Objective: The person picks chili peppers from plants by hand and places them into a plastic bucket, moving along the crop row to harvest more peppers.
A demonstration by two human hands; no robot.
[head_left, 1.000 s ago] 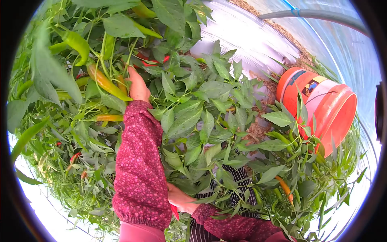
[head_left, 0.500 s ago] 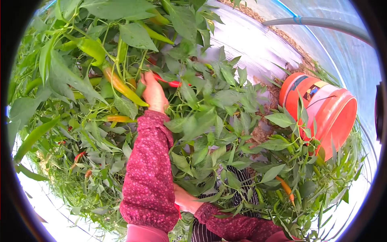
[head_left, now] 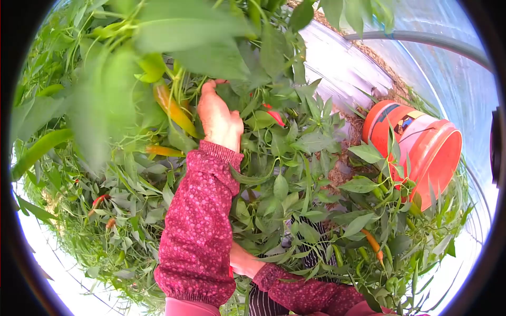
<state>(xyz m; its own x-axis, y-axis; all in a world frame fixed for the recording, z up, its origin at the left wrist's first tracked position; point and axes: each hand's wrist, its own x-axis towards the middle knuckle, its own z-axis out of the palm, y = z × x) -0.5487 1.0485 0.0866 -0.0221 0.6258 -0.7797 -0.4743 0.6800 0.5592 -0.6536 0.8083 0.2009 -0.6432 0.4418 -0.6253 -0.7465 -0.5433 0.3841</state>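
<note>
My left hand (head_left: 217, 116) reaches up into the pepper plants, back of the hand towards me. Its thumb stands apart from the fingers, whose tips are partly covered by leaves. Just left of it hangs an orange-yellow pepper (head_left: 175, 110), with a green pepper (head_left: 152, 68) above. To the right of the hand, a red pepper (head_left: 274, 115) shows between leaves. Lower down, my right hand (head_left: 244, 261) is closed behind my left sleeve, its fingers mostly hidden. A red sliver (head_left: 230, 272) shows beside it, too little to name.
An orange-red bucket (head_left: 416, 150) lies tilted among plants on the right, its mouth facing right. Behind it are pale ground sheeting (head_left: 342, 66), a grey pipe (head_left: 437, 41) and clear plastic film. Blurred leaves (head_left: 195, 37) hang close to the camera. Another orange pepper (head_left: 373, 245) hangs lower right.
My left hand has moved slightly up and right, and its thumb has come apart from the fingers. The red pepper beside it now shows farther right. Leaves have swung across the upper left.
</note>
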